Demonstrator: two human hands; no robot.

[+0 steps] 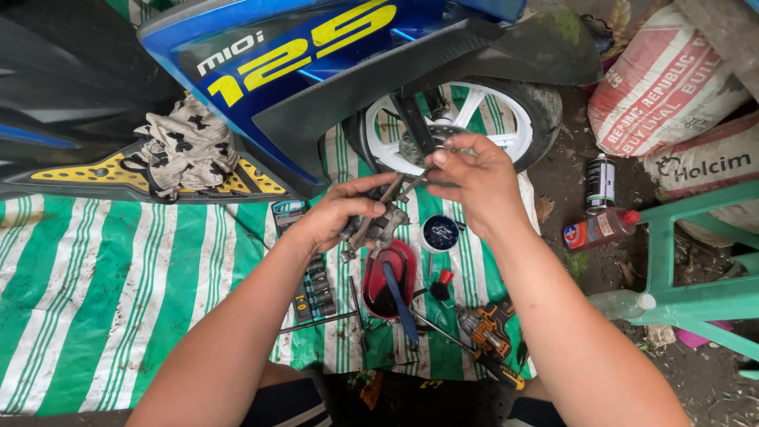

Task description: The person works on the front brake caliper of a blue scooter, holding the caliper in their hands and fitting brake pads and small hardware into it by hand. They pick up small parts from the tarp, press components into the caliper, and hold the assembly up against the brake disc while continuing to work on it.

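Note:
My left hand (341,209) grips a grey, greasy metal part (379,225) that looks like a brake caliper, held over the striped tarp. My right hand (474,175) pinches a thin metal pin or tool (413,185) whose other end meets the top of that part. Both hands are close together in front of the white front wheel (506,119) of a blue scooter (316,55). Below them lies a red oval tray (407,261) with dark liquid and a blue-handled tool (399,300) resting in it.
A green and white striped tarp (103,285) covers the ground. On it lie a socket rail (312,289), a small round tin (440,233), a cordless driver (486,332) and long rods. A rag (186,146) sits on the footboard. Bottles (601,225), cement sacks (664,87) and a green stool (696,269) stand right.

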